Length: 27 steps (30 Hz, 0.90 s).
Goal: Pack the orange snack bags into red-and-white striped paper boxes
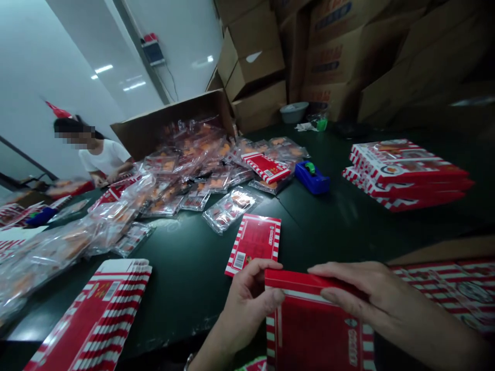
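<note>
Over the dark green bench, both hands are holding a red-and-white striped carton up by its top edge. The left hand's fingers are curling against the carton's corner; the right hand's fingers are lying pressed together across its top. The carton's lower end is running out of frame.

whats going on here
A person's left hand and right hand grip a red-and-white striped carton by its top edge, above a dark green table. Clear packets of orange items spill from a tipped cardboard box. Flat cartons lie stacked nearby, and a co-worker is at the far end.
</note>
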Each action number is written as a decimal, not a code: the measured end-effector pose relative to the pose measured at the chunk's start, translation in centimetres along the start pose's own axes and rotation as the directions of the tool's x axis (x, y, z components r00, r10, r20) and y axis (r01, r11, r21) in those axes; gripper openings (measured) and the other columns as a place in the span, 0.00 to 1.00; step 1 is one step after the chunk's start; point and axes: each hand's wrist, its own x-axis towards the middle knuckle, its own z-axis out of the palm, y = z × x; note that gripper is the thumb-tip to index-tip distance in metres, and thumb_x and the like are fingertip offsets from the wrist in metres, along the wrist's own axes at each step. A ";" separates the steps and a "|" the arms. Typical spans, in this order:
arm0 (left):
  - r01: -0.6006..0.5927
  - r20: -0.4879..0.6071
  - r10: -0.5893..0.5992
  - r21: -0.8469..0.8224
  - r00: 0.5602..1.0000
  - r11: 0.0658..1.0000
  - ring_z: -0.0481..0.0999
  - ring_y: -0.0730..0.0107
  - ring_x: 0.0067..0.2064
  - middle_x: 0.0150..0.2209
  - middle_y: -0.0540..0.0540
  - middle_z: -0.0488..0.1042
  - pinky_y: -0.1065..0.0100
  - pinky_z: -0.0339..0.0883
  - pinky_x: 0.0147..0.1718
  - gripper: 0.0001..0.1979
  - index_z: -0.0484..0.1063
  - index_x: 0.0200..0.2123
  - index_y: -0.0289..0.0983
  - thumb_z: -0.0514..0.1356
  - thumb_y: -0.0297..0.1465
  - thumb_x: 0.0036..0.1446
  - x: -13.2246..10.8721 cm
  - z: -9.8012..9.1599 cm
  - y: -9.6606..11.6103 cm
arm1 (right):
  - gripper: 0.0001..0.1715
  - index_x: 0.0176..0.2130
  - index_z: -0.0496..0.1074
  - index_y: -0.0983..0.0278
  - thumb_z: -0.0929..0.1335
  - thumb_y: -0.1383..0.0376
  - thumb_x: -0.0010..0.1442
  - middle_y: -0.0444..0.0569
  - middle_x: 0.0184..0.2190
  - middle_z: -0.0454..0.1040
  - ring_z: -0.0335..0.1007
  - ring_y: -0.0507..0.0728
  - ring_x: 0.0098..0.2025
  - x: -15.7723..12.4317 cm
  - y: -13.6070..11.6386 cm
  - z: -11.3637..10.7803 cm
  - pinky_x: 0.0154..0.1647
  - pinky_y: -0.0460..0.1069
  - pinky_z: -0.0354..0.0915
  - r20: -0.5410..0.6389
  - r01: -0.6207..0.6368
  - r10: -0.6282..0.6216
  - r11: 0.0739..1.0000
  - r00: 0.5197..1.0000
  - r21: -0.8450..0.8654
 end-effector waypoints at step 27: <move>-0.180 0.205 0.087 0.498 0.975 0.848 0.67 0.54 0.60 0.60 0.36 0.66 0.55 0.63 0.55 0.29 0.63 0.56 0.38 0.62 0.43 0.54 14.4 5.3 2.7 | 0.17 0.38 0.75 0.60 0.75 0.59 0.46 0.44 0.24 0.77 0.74 0.57 0.25 -7.0 10.8 -13.3 0.25 0.50 0.73 -0.542 -0.075 0.742 0.614 0.394 0.786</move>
